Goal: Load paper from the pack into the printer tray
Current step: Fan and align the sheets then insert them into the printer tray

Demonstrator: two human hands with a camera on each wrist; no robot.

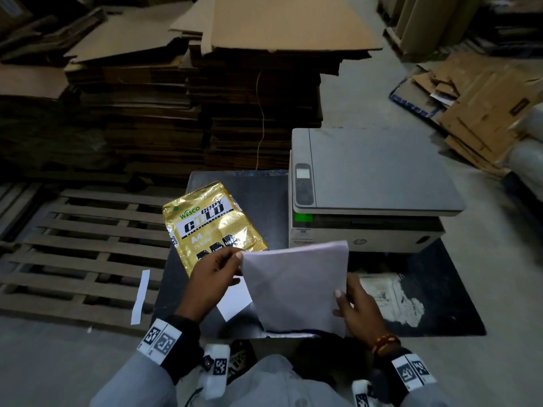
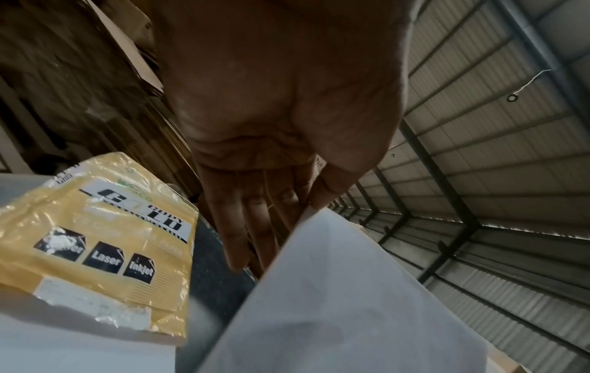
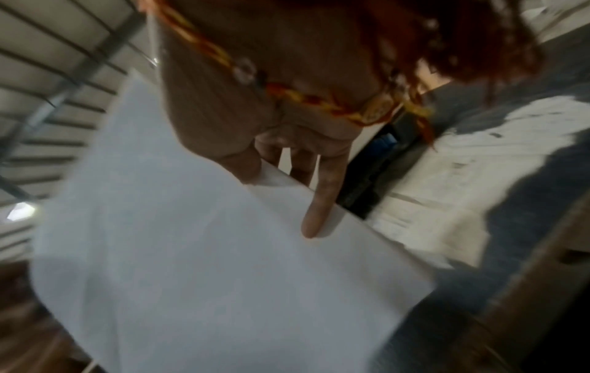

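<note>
Left hand (image 1: 216, 271) and right hand (image 1: 357, 304) each pinch the paper stack (image 1: 296, 286) above bench (image 1: 264, 195); next: square it, feed printer (image 1: 376, 171).

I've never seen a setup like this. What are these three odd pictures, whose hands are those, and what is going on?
There is no machine here: a person wears three cameras. The big picture looks down from the head; the other two look along each wrist toward the fingers. The left hand and right hand together pinch a sheaf of white paper over a dark table. On the table are a torn gold paper pack, a loose white sheet and a grey printer.
</note>
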